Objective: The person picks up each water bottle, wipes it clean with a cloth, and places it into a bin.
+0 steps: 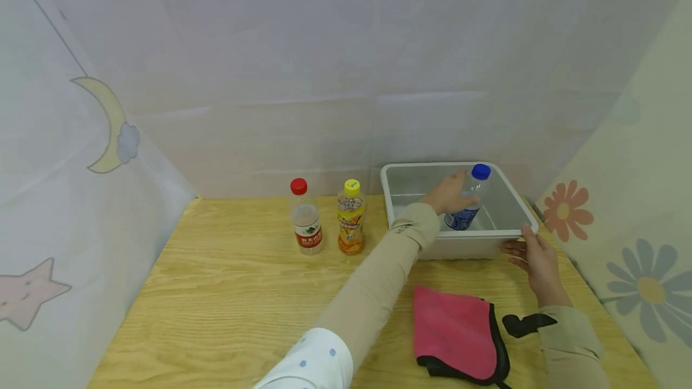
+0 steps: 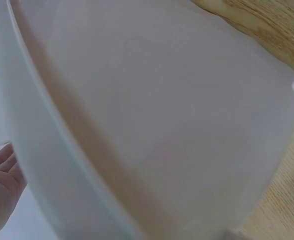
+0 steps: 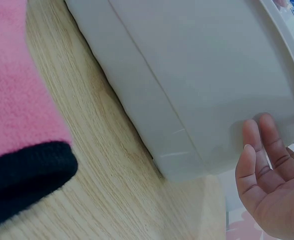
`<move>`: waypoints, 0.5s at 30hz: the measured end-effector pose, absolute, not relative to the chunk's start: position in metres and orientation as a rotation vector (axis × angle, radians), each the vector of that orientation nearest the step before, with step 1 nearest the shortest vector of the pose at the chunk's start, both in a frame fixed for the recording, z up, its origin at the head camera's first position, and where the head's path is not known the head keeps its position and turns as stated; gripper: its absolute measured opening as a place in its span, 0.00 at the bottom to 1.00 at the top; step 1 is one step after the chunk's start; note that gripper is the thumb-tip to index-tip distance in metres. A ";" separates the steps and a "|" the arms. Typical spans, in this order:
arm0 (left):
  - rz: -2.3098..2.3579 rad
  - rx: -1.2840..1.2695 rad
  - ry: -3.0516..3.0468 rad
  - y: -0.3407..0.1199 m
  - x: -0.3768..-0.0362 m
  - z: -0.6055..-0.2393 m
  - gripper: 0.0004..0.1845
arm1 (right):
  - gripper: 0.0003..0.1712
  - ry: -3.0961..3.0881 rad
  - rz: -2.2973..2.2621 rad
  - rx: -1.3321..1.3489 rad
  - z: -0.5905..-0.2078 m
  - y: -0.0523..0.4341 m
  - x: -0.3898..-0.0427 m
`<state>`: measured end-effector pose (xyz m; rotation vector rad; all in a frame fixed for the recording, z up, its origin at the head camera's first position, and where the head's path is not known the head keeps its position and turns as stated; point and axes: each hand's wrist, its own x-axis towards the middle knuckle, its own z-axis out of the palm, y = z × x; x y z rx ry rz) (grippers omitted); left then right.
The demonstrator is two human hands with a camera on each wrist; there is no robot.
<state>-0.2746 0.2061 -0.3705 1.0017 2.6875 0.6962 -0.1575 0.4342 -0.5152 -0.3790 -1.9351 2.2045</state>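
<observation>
A clear plastic bottle [image 1: 462, 216] with a blue cap and blue label leans inside a white plastic bin [image 1: 459, 247]. Reaching over the bin's near side, my left hand [image 1: 450, 194] is beside this bottle, thumb and fingers spread, overlapping it in the head view. The left wrist view shows that hand [image 2: 3, 187] past the bin's rim with loose fingers. At the bin's near right corner, my right hand [image 1: 537, 264] holds the rim, thumb on top and fingers underneath. In the right wrist view its fingertips [image 3: 267, 122] touch the bin's outer wall.
Left of the bin stand a red-capped bottle [image 1: 308, 221] and a yellow-capped bottle [image 1: 351, 221] with orange contents. A pink cloth [image 1: 456, 332] with black edging lies in front of the bin on the wooden table [image 1: 232, 311]. Printed sheets surround the table.
</observation>
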 end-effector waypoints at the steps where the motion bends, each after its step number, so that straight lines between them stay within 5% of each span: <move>1: 0.705 1.005 2.684 0.205 -0.275 -0.370 0.42 | 0.20 -1.924 2.198 -0.394 -0.519 0.437 -0.160; 9: 0.695 1.095 2.720 0.194 -0.275 -0.363 0.43 | 0.25 -1.848 2.176 -0.402 -0.552 0.457 -0.179; 15: 0.754 1.111 2.698 0.181 -0.271 -0.350 0.42 | 0.18 -1.897 2.215 -0.343 -0.495 0.421 -0.160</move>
